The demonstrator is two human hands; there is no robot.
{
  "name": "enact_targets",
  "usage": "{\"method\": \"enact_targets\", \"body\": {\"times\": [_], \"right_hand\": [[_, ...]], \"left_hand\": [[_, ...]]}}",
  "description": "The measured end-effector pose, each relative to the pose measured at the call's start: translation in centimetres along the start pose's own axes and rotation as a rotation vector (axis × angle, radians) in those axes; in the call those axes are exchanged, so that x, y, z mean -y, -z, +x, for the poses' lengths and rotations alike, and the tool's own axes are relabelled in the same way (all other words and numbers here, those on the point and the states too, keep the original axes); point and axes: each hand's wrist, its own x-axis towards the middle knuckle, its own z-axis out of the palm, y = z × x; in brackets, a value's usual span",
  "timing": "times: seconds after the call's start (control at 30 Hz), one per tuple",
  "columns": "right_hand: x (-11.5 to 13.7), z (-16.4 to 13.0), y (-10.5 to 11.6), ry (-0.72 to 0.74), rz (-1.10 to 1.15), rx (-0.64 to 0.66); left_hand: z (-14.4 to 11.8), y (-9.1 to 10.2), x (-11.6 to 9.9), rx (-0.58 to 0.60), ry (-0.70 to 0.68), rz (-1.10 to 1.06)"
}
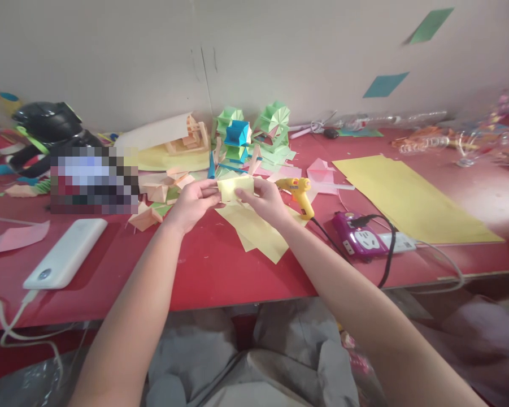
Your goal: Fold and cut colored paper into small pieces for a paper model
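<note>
Between both hands, a small piece of pale yellow paper [229,189] is held up above the red table [237,282]. My left hand [194,204] pinches its left end with thumb and fingers. At its right end, my right hand [265,196] grips it, thumb pressed on the front face. Beneath the hands lie loose pale yellow paper sheets [265,234], overlapping one another. A yellow glue gun [300,195] rests just right of my right hand. Behind the hands stand folded paper shapes, one blue and green [238,135], another light green [275,121].
A purple power socket [360,236] with cords sits at right, before a large yellow sheet [410,198]. At left lie a white power bank [65,254] with a cable and several peach paper pieces [146,216]. A black object [46,127] stands at the back left.
</note>
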Motion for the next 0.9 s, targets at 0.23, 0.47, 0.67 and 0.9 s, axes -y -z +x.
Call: {"method": "enact_targets", "body": {"times": [0.23,0.47,0.67,0.9], "right_hand": [[0.16,-0.30,0.09,0.247,-0.220,0.041],[0.08,-0.16,-0.06,0.151,-0.214,0.011],[-0.02,-0.16,-0.12,0.141,-0.190,0.004],[0.23,-0.10,-0.19,0.097,-0.133,0.001]], "left_hand": [[-0.14,-0.42,0.04,0.034,0.046,0.176],[-0.15,-0.42,0.07,0.127,0.011,0.239],[-0.42,-0.69,-0.22,0.207,-0.021,0.293],[-0.41,-0.58,0.43,0.223,-0.089,0.372]]}}
